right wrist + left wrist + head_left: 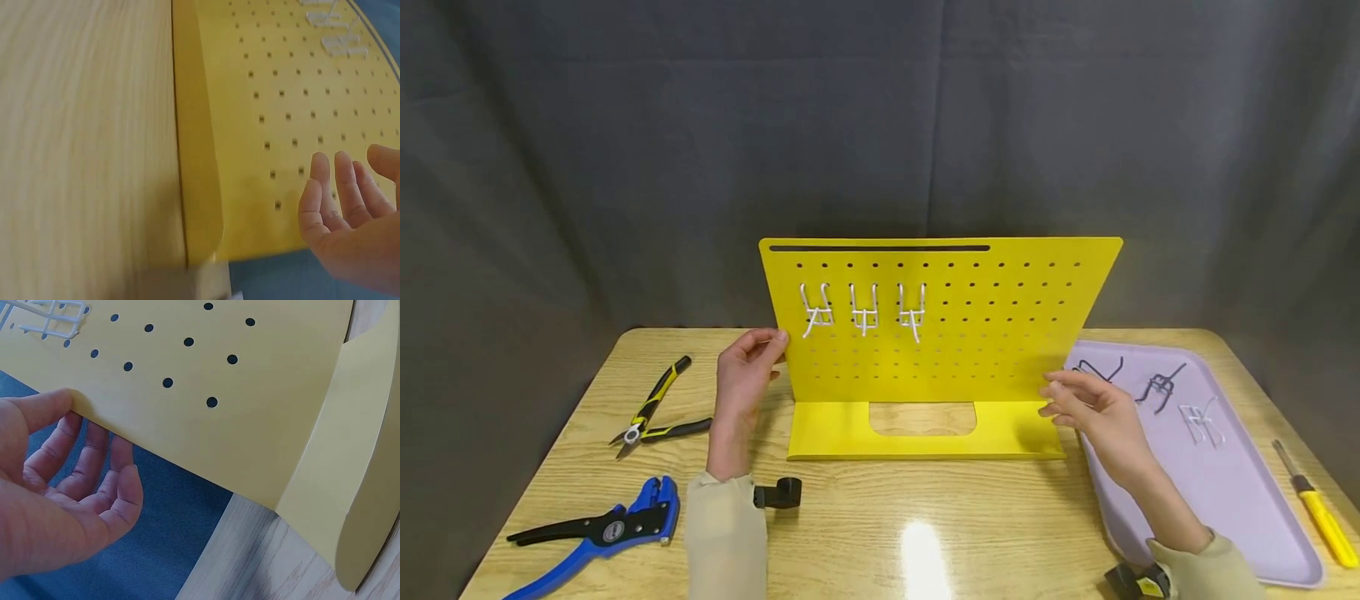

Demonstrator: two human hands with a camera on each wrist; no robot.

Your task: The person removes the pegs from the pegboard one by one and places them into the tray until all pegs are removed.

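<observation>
A yellow pegboard (985,333) stands upright on its flat base on the wooden table. Three white wire hooks (864,318) hang in a row at its upper left. My left hand (747,371) pinches the board's left edge; in the left wrist view the thumb lies on the front face and the fingers reach behind. Near the lower right edge of the board is my right hand (1101,417), its fingers spread and loosely bent with nothing between them. In the right wrist view those fingers (350,194) overlap the board's perforated face.
A lilac tray (1217,508) at right carries black hooks (1161,386) and a white hook (1202,423). Beyond it lies a yellow-handled screwdriver (1318,512). At left lie diagonal cutters (651,408) and a blue wire stripper (613,529). A dark curtain (880,125) hangs behind.
</observation>
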